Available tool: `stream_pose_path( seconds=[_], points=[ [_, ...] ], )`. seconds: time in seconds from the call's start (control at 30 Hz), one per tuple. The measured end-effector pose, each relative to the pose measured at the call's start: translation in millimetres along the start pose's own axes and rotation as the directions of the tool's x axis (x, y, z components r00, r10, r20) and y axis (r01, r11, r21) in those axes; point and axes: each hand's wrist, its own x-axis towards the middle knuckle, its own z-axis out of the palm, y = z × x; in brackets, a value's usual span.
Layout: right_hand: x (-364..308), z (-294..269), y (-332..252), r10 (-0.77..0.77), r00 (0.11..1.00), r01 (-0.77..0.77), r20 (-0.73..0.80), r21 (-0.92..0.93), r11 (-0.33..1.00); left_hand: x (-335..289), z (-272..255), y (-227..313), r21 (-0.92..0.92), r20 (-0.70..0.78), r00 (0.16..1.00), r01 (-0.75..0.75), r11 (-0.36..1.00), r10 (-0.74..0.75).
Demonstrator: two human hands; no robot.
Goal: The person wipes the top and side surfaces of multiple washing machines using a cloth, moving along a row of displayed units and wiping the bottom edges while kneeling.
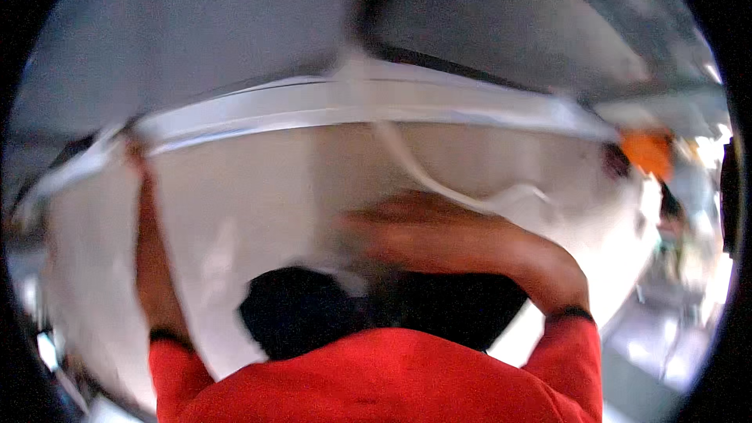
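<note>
My left arm stretches forward along the left side of a broad pale beige surface. My left hand (135, 150) is at the whitish rail (274, 113) on its far edge and seems to touch it; its fingers are too blurred to read. My right arm bends inward across the front of me. Over the middle of the pale surface (243, 196), my right hand (395, 223) is smeared by motion, and whether it holds anything cannot be made out. A white cord (411, 163) runs from the rail's middle down and right, passing just beyond my right forearm.
Large grey panels (243, 23) rise behind the rail, with a dark upright gap (372, 0) between them. An orange object (648, 153) sits at the far right corner. Two black shapes (298, 309) lie just ahead of my red shirt. Blurred clutter fills the right edge.
</note>
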Motion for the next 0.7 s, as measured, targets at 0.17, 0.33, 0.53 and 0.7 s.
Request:
stream_pose_path(
  seconds=[0.17, 0.33, 0.53, 0.7],
  points=[
    [26.2, 0.4, 8.3, -0.092, 0.996, 0.093, 0.014, -0.241, 0.966, 7.9, 98.2, 38.7, 0.172, 0.087, 0.981, -0.189, 0.967, 0.176],
    [33.4, -3.8, 7.3, -0.067, 0.99, 0.091, 0.124, -0.2, 0.976, -3.4, 137.5, 66.7, 0.225, 0.088, 0.979, -0.199, 0.954, 0.184],
    [17.5, -17.1, 10.4, -0.06, 0.986, 0.09, 0.153, -0.198, 0.976, -11.8, 146.3, 88.2, 0.233, 0.087, 0.978, -0.203, 0.951, 0.187],
    [4.8, -19.7, 19.2, -0.087, 0.982, 0.112, 0.165, -0.149, 0.982, -15.4, 149.1, 98.4, 0.24, 0.076, 0.978, -0.208, 0.948, 0.195]
  ],
)
